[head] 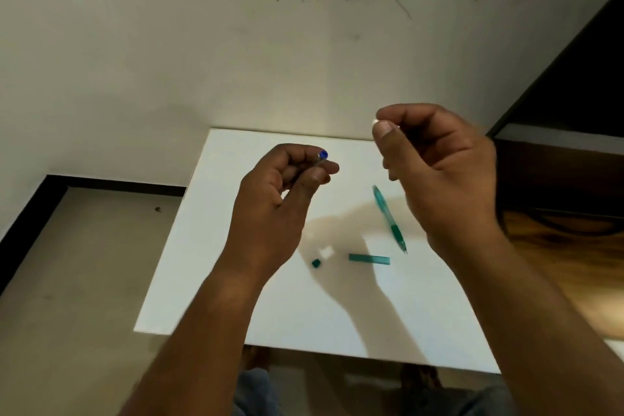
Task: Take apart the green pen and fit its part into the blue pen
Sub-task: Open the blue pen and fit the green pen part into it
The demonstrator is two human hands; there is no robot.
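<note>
My left hand (280, 186) is raised over the white table (236, 280) and grips the blue pen (322, 156), of which only the blue end shows past the fingertips. My right hand (435, 159) is held higher, to the right, and pinches a small pale clear part (375, 121) between thumb and forefinger. The green pen body (388, 216) lies slanted on the table below my right hand, tip toward me. A short green tube piece (369, 259) and a tiny green cap (316, 263) lie apart near the table's middle, with a small clear piece (326, 252) beside the cap.
The table's far edge meets a pale wall (270, 44). A grey floor (84, 263) lies to the left, a dark wooden unit (557, 179) and wood floor to the right. My knees show under the table's near edge.
</note>
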